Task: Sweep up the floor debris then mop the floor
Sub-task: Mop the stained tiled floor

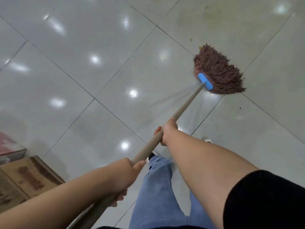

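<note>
A mop with a brown string head and a blue clamp lies spread on the glossy white tiled floor at the upper right. Its long tan handle runs down toward me. My right hand grips the handle about midway. Lower down, my left hand grips the handle near its end. Small yellow and dark specks and a faint yellowish stain mark the tiles around and beyond the mop head.
Cardboard boxes stand at the lower left, with a pink-topped box behind them. My legs in blue jeans and shoes are below the handle. Open tile stretches across the left and middle.
</note>
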Demonstrator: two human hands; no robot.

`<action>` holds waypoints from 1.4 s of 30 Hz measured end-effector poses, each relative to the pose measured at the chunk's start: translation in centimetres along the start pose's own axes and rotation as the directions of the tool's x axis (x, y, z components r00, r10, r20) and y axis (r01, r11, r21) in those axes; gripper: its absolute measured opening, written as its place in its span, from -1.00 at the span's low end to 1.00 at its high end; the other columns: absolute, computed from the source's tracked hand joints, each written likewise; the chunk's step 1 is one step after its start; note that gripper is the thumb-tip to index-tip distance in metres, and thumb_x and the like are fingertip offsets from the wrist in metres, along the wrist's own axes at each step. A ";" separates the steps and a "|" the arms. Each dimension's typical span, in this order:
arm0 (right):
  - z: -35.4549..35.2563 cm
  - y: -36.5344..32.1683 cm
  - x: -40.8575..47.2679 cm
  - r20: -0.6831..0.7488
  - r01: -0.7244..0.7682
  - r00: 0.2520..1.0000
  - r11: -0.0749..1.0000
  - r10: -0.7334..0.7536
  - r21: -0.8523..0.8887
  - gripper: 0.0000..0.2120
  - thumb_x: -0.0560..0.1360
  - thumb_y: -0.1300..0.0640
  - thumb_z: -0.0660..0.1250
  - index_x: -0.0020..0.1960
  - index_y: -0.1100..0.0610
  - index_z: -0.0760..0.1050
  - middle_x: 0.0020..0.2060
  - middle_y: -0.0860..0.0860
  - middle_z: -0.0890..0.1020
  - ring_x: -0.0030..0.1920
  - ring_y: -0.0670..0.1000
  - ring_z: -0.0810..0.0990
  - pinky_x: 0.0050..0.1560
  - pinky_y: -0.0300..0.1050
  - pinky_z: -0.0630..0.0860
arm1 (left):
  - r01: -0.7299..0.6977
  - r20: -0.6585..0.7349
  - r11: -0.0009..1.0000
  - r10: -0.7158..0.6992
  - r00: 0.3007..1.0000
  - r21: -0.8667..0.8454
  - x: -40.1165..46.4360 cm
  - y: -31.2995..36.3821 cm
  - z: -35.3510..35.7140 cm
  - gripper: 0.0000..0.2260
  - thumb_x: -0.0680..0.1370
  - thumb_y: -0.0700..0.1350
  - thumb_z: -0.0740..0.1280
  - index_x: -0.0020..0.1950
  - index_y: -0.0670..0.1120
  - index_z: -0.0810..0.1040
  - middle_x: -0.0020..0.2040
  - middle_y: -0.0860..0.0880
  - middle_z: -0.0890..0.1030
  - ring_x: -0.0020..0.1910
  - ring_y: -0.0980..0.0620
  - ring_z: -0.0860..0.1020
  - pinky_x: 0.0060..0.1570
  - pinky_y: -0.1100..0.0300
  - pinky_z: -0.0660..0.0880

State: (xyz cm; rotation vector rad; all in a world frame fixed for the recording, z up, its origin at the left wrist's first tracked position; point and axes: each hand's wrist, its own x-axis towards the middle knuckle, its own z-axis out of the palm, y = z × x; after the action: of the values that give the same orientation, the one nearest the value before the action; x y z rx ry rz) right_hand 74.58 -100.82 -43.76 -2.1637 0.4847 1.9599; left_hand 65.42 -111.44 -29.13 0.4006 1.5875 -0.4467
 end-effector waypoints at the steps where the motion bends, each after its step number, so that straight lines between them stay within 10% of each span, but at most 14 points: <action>1: 0.6 -0.6 -0.1 0.007 -0.011 1.000 1.000 0.011 -0.009 -0.66 0.54 -0.14 0.11 -0.21 0.12 0.34 -0.45 0.02 0.34 -0.56 -0.04 0.26 -0.55 -0.41 0.32 | 0.026 -0.026 0.999 -0.025 0.999 0.026 0.0 0.6 -0.8 -0.61 0.57 0.24 0.02 -0.13 -0.08 0.29 -0.43 -0.10 0.42 -0.77 0.12 0.31 -0.64 0.37 0.35; 9: 1.9 -13.3 -0.5 0.041 0.035 0.999 0.999 -0.034 -0.034 -0.64 0.58 -0.08 0.06 -0.25 0.15 0.31 -0.52 0.05 0.34 -0.59 -0.02 0.26 -0.60 -0.34 0.39 | 0.039 -0.077 0.998 -0.035 0.996 0.057 -0.2 13.1 -4.5 -0.59 0.56 0.26 0.04 -0.18 -0.08 0.30 -0.43 -0.10 0.42 -0.75 0.10 0.32 -0.61 0.35 0.36; 26: -0.5 -65.3 4.6 -0.003 0.280 0.960 0.960 -0.280 -0.011 -0.72 0.58 0.03 0.00 -0.25 0.14 0.23 -0.41 0.04 0.33 -0.76 -0.09 0.24 -0.56 -0.36 0.38 | -0.196 -0.106 0.980 0.193 0.975 -0.019 10.4 62.5 -9.1 -0.55 0.57 0.23 0.08 -0.29 -0.11 0.35 -0.50 -0.09 0.41 -0.80 0.08 0.30 -0.68 0.33 0.36; 34: 0.3 -62.1 3.4 0.036 0.217 0.976 0.976 -0.216 -0.029 -0.70 0.57 0.00 0.00 -0.25 0.16 0.24 -0.49 0.03 0.31 -0.77 -0.08 0.23 -0.57 -0.33 0.39 | -0.174 -0.113 0.981 0.182 0.977 0.081 8.2 58.9 -9.8 -0.56 0.57 0.21 0.08 -0.26 -0.12 0.35 -0.46 -0.08 0.44 -0.63 0.05 0.37 -0.65 0.35 0.39; 42: 1.2 -39.3 1.5 0.117 0.116 0.986 0.992 -0.122 0.056 -0.60 0.56 -0.19 0.05 -0.23 0.13 0.30 -0.47 0.02 0.36 -0.75 -0.07 0.28 -0.51 -0.34 0.40 | -0.046 -0.119 0.968 0.078 0.990 0.248 3.1 38.1 -8.5 -0.56 0.56 0.24 0.07 -0.19 -0.14 0.33 -0.44 -0.11 0.47 -0.75 0.09 0.39 -0.69 0.29 0.39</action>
State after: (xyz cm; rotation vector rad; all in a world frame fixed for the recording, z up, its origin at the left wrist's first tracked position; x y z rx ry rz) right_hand 87.65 -64.02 -48.63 -1.9829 0.3705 1.9780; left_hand 77.36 -74.45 -33.49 0.6769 1.6433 -0.5805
